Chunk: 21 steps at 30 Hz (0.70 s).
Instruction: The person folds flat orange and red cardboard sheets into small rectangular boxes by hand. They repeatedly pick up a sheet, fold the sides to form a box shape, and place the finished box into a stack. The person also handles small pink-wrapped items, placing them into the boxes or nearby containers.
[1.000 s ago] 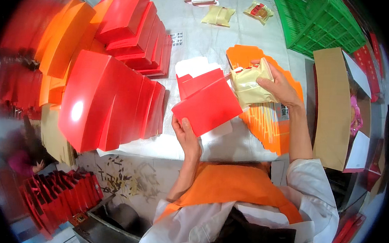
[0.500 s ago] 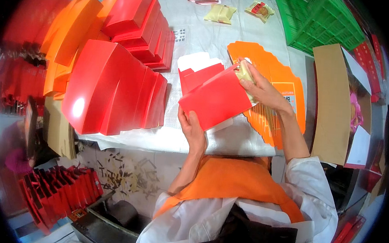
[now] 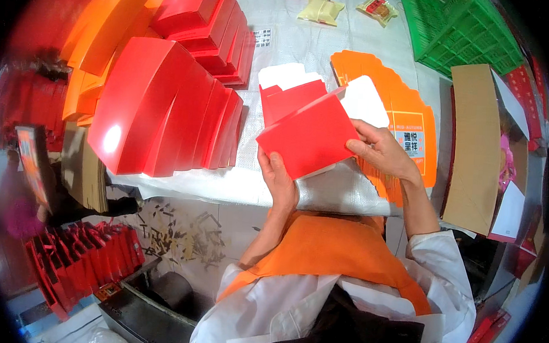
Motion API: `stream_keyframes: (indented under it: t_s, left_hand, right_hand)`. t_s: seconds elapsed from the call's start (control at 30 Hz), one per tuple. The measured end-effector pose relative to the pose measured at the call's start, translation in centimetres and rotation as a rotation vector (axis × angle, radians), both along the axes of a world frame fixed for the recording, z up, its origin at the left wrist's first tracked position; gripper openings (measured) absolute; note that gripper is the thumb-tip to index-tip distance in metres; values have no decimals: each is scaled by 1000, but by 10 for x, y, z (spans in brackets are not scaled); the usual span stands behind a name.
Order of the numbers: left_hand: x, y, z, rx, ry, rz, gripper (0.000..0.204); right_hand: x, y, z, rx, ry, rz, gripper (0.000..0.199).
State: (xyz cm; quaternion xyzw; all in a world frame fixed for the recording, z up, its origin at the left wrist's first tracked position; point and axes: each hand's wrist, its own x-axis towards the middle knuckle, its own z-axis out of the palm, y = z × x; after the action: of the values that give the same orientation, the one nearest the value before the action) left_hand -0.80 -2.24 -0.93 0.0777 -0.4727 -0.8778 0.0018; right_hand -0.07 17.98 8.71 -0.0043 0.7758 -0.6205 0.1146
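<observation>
I hold a red cardboard box (image 3: 310,136) with a white inside above the table's near edge. My left hand (image 3: 279,178) grips its lower left corner. My right hand (image 3: 381,151) grips its right end, by the white flap. The packet seen earlier is hidden. Behind the box lies another red and white box blank (image 3: 285,88). To the right lies a stack of orange flat sleeves (image 3: 408,110).
Rows of closed red boxes (image 3: 166,104) and orange boxes (image 3: 102,32) fill the left of the white table (image 3: 306,36). A green crate (image 3: 462,26) and a brown carton (image 3: 475,138) are on the right. Two wrapped packets (image 3: 323,9) lie at the back.
My right hand held a pale wrapped packet beside the red box; it went to the box's open end, and now the packet is out of sight with the hand on the box's right end.
</observation>
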Motion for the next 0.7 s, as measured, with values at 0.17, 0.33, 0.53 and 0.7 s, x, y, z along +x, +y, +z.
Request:
stream_keyframes:
  t_s: [0.17,0.33,0.53,0.7]
  left_hand:
    - [11,7,6,52,-74,-15,46]
    - [54,-4,4,-144,-158,-373,57]
    - [45,-17,3,-430,165,-426,59]
    - [21,-15,16,-613,228,-632,39]
  right_hand:
    - [8,-12,-21,-213,180,-352,35]
    - [14,-6,-39,-82,216,-382,21]
    - [31,-9,-42,-113,11,-54,18]
    - [41,-15,-58,-195,-11,22,14]
